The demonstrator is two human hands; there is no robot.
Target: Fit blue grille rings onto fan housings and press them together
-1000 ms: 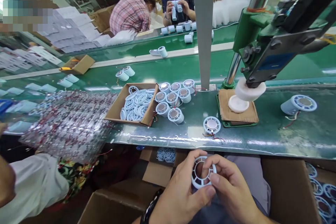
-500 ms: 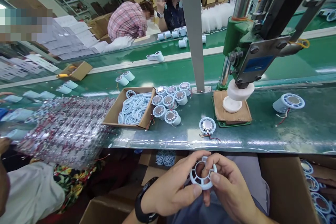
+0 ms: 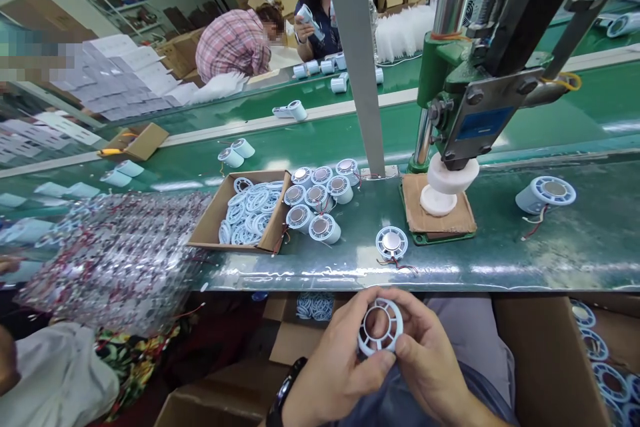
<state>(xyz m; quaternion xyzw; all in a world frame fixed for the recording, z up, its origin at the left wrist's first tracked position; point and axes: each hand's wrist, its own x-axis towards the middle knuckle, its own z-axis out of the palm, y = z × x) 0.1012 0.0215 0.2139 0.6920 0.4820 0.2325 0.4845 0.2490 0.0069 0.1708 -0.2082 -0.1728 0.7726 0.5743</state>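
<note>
Over my lap, a light-blue spoked plastic ring (image 3: 366, 349) is held between both hands, its round centre open. My left hand (image 3: 345, 363) grips its left and lower rim, thumb along the bottom. On the other side, my right hand (image 3: 430, 353) pinches the right rim with thumb and fingers; some fingertips are hidden behind the ring. Just beyond, on the bench edge, lies a blue ring with a silver disc and thin wires (image 3: 392, 242). Behind it stands a hand press (image 3: 453, 177) with white round blocks on a cardboard-covered base.
A cardboard box (image 3: 200, 240) of blue rings stands left on the bench, beside several cylindrical motor units (image 3: 324, 229). Another unit (image 3: 546, 195) sits right of the press. A bag of wired parts (image 3: 115, 260) lies far left. Two co-workers (image 3: 233, 47) are across the conveyor.
The ring has turned and tilted slightly in my hands, and my right fingers have moved from its centre to the outer rim. The whole view has shifted a little.
</note>
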